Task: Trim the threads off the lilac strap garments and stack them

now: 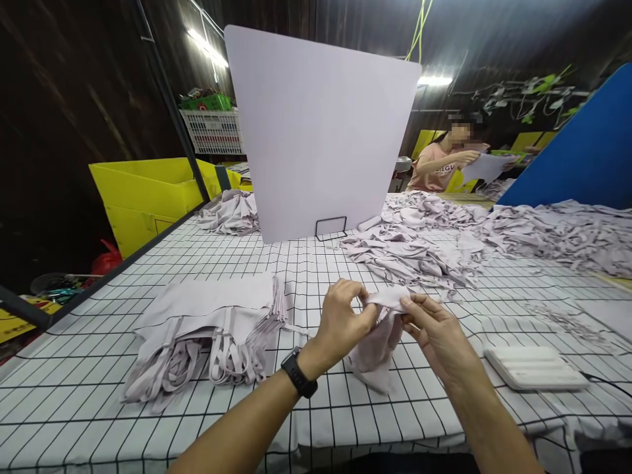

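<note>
Left hand [345, 313] pinches a pale cloth piece [378, 359] between thumb and fingers; right hand [429, 319] grips the same piece at its other side, thumb on top. The cloth is stretched between both hands above the near middle of the table [326, 421], its lower part hanging beneath them (whether its tip touches the table I cannot tell). A dark watch [299, 373] sits on the left wrist.

Left of the hands: a stack [217, 299] of similar pieces, flat on top, layered along its right edge, straps [232, 355] bunched in loops at the near side. Beyond the hands, slightly to the right, a loose heap [409, 253], crumpled; more cloth [557, 230] spreads along the right side. To the right of the right hand, a white box [536, 365] with a dark cable [612, 383] running off.

A large white panel [320, 131] stands upright across the far part of the table, with a wire stand [330, 227] at its foot; it hides much of what lies behind. A small pile [230, 212] shows past its left edge. A blue panel [582, 151] leans in from the right, cutting off the view there.

Between the panels, a co-worker [434, 164] lifts another pale sheet [484, 168] with both hands. Far left: yellow bin [143, 197] beyond the table's edge, white crate [212, 131] behind it, green basket [205, 102] on top.
</note>
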`<move>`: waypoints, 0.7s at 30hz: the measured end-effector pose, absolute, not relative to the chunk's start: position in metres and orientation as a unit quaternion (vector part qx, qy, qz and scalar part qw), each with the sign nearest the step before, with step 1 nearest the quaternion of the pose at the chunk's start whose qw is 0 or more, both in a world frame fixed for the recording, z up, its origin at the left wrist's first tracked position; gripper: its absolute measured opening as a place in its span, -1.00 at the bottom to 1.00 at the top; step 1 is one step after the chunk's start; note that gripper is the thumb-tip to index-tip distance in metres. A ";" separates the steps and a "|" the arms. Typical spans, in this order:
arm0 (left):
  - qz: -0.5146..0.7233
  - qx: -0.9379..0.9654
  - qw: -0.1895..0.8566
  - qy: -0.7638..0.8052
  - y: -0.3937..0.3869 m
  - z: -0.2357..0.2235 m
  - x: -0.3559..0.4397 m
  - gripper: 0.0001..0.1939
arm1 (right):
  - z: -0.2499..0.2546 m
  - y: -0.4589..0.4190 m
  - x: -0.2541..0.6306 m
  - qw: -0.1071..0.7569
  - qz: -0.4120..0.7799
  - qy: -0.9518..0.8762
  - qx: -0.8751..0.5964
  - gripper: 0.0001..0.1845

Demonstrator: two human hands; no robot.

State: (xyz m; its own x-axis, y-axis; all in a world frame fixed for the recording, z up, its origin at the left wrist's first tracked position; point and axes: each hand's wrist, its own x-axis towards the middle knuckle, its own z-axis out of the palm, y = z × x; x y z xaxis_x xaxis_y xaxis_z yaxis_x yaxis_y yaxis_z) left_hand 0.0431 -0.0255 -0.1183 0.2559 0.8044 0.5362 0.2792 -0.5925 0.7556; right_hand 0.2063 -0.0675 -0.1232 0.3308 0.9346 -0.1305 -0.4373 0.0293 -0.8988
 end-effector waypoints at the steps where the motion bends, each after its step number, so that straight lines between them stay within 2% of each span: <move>1: 0.482 0.767 0.234 0.353 -0.032 -0.118 0.042 -0.86 | -0.129 -0.068 0.203 0.665 0.518 -0.259 -0.472 -0.64; 5: 0.366 0.888 0.107 0.256 -0.069 -0.132 0.044 -0.87 | -0.145 -0.068 0.192 0.667 0.539 -0.231 -0.459 -0.67; 8: 0.315 0.921 0.063 0.221 -0.095 -0.151 0.044 -0.90 | -0.145 -0.066 0.193 0.677 0.555 -0.206 -0.438 -0.80; 10: 0.335 0.909 0.101 0.226 -0.101 -0.157 0.042 -0.84 | -0.140 -0.067 0.197 0.688 0.572 -0.181 -0.409 -0.91; 12: 0.392 0.868 0.167 0.256 -0.098 -0.155 0.037 -0.76 | -0.133 -0.069 0.201 0.695 0.594 -0.155 -0.375 -0.93; 15: 0.471 0.770 0.274 0.331 -0.078 -0.139 0.029 -0.70 | -0.124 -0.074 0.201 0.686 0.614 -0.158 -0.357 -0.70; 18: 0.458 0.721 0.377 0.358 -0.051 -0.124 0.025 -0.89 | -0.113 -0.077 0.197 0.655 0.610 -0.219 -0.389 -0.59; 21: 0.387 0.730 0.487 0.285 -0.031 -0.116 0.027 -0.84 | -0.098 -0.076 0.196 0.619 0.599 -0.303 -0.407 -0.62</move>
State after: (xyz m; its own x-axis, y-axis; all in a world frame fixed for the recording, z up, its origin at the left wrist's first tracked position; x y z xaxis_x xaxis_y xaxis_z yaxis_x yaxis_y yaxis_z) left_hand 0.0270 -0.0312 -0.1155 0.5390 0.7919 0.2870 0.0389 -0.3638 0.9307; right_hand 0.1960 -0.0761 -0.0978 0.0974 0.9888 -0.1131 -0.4946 -0.0505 -0.8677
